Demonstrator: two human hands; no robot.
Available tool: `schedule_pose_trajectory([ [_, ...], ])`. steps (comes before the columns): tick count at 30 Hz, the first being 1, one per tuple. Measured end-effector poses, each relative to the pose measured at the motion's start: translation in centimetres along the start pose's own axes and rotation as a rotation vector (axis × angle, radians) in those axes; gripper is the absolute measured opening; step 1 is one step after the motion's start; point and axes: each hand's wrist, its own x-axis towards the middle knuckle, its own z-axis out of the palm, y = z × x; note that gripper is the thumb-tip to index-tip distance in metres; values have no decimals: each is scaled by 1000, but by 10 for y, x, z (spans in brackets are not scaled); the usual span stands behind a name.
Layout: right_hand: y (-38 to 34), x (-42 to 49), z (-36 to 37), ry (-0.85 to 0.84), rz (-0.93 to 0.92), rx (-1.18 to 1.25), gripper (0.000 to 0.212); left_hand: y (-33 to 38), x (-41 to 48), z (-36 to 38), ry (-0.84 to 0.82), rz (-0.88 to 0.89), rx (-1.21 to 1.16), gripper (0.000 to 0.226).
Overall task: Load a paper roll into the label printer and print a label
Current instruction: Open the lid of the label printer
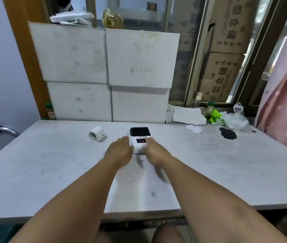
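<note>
A small white label printer with a dark lid at its far end stands on the white table, near the middle. A red mark shows on its front panel. My left hand lies flat against the printer's left side, fingers stretched forward. My right hand rests against its right side, fingertips at the top edge. Neither hand grips it. A white paper roll lies on its side to the left of the printer, with a short loose tail of paper on the table.
White panels stand along the table's back edge. At the back right lie paper sheets, a glass, a spice jar, green scraps, a plastic bag and a dark stain. Another jar stands back left. A pink curtain hangs right.
</note>
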Motion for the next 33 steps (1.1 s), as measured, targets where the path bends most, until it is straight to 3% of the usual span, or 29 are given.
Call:
schedule_pose_trajectory([
  [5, -2, 23, 9, 196, 126, 254, 49, -16, 17, 15, -73, 73, -239, 74],
  [11, 3, 48, 13, 384, 183, 340, 40, -22, 33, 30, 18, 94, -459, 46],
  [18, 3, 65, 27, 535, 248, 688, 33, -25, 49, 37, 180, -1, -445, 37],
  [22, 16, 71, 34, 561, 309, 764, 30, -27, 49, 40, 190, 27, -427, 36],
  [33, 17, 63, 35, 506, 259, 797, 27, -25, 40, 34, 227, -46, -504, 30],
])
